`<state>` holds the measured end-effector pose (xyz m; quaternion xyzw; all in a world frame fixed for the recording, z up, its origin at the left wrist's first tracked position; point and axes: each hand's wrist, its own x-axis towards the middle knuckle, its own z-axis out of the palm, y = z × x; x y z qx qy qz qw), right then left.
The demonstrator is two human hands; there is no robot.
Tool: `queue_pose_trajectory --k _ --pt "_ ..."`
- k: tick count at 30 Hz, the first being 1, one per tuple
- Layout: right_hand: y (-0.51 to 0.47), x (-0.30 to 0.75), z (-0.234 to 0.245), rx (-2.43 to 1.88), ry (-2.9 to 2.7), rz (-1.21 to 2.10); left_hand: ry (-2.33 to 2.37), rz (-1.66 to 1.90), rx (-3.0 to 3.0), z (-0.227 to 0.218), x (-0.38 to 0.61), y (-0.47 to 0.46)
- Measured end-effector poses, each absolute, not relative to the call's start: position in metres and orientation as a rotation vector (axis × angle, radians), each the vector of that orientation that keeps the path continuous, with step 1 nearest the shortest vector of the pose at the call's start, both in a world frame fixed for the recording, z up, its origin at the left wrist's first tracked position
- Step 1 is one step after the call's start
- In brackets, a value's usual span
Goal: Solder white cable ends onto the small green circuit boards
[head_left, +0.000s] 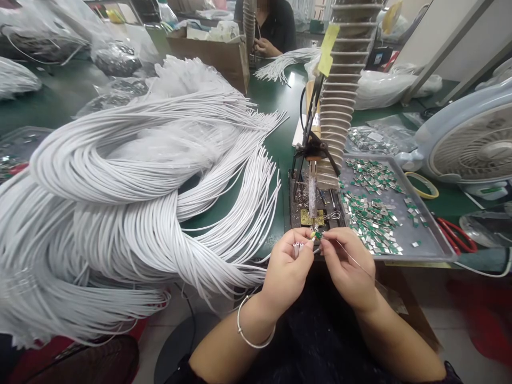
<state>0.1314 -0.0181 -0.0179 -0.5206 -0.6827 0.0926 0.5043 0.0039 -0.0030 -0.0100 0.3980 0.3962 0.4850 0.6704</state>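
My left hand (286, 266) is closed around the end of a white cable (296, 248) at the table's front edge. My right hand (347, 265) pinches a small green circuit board (318, 234) against the cable's tip, and a thin wire (354, 261) trails off it. Both hands meet just in front of a soldering stand (312, 181) with a ribbed exhaust hose (340, 106). A huge bundle of white cables (120, 202) sprawls over the green table to the left.
A grey tray (424, 234) with several small green boards lies to the right. Red scissors (456, 234), a tape roll (422, 184) and a fan (476, 144) sit beyond it. Another person (272, 32) works behind a cardboard box (216, 53) at the far side.
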Motion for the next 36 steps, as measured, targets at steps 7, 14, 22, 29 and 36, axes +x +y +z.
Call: queue_pose_trajectory --k 7,14,22,29,36 --pt "-0.017 0.131 -0.014 -1.226 -1.705 0.107 0.945 1.084 0.880 -0.008 0.004 -0.003" --pt "-0.025 0.132 -0.024 -1.192 -1.691 -0.005 1.003 1.068 0.802 -0.005 0.006 -0.003" --pt "-0.027 0.124 -0.035 -1.115 -1.513 0.047 0.992 1.085 0.762 -0.002 0.007 -0.003" --pt "-0.024 0.127 -0.027 -1.142 -1.592 -0.043 0.987 1.072 0.741 0.001 0.006 -0.003" --pt "-0.023 0.125 -0.025 -1.156 -1.618 -0.074 0.983 1.073 0.744 -0.001 0.006 -0.002"
